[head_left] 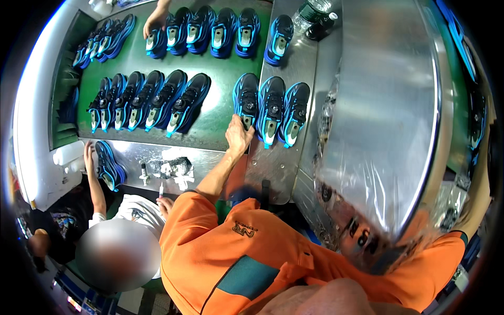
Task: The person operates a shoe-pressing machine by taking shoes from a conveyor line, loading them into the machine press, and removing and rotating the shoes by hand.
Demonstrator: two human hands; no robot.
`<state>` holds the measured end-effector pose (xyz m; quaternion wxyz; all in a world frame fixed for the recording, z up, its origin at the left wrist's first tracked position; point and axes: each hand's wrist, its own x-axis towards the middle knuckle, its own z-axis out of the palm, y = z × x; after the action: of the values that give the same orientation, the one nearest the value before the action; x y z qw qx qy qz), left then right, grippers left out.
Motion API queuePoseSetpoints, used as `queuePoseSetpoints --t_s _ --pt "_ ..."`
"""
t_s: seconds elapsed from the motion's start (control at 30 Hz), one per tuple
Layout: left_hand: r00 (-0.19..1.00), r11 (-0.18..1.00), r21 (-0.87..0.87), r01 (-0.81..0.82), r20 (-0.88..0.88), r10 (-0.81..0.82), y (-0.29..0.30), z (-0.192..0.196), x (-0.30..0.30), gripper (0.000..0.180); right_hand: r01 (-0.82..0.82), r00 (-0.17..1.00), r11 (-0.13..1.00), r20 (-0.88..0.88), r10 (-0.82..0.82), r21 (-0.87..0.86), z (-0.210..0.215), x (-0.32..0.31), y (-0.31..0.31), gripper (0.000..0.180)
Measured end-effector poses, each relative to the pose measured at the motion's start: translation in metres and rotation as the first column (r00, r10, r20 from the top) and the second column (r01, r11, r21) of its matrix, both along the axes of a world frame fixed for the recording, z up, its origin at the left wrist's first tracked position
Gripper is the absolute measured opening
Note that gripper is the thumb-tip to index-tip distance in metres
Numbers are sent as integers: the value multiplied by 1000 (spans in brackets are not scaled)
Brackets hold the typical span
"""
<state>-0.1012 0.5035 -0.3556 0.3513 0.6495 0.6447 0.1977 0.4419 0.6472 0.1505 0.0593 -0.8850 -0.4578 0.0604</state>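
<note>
Black-and-blue shoe [245,100]: leftmost of three standing side by side at the near edge of the green belt [220,79], toe end lapping onto the steel worktop [273,168]. Left hand [239,135] reaches out on an orange-sleeved arm; fingers rest on the shoe's near end, grip loosely closed on its tip, though whether it is truly clasped or only touched cannot be told. Two matching shoes [283,110] sit just beside it, to the right.

Right hand: not seen; right arm runs off past a large curved steel housing [388,105] draped in clear plastic film.

On the belt, a row of six shoes [149,100] lies to the left, another row [210,32] farther up.

A co-worker's hand [156,20] touches the far row. A nearer co-worker's hand [89,157] rests by a single shoe [109,165] at the left of the worktop. Bottle [310,13] at top.
</note>
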Motion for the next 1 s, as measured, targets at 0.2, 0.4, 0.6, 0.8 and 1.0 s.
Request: queuePoseSetpoints --t_s 0.2,0.4,0.6,0.8,1.0 --pt "994 995 50 92 52 -94 0 0 -3 50 -153 984 938 136 115 311 3 -114 -31 58" --pt "854 937 197 288 391 -344 -46 63 -1 54 -392 884 628 465 54 673 42 -159 -119 42" --pt "76 332 -86 939 996 41 -138 215 28 56 -490 869 537 335 364 686 65 -255 -307 50" --pt "48 -291 120 949 859 510 -193 335 100 94 -508 849 804 20 528 309 39 -341 -512 50" --pt "252 -620 43 783 890 380 -329 264 101 76 147 932 892 241 -269 427 -44 -463 -697 56"
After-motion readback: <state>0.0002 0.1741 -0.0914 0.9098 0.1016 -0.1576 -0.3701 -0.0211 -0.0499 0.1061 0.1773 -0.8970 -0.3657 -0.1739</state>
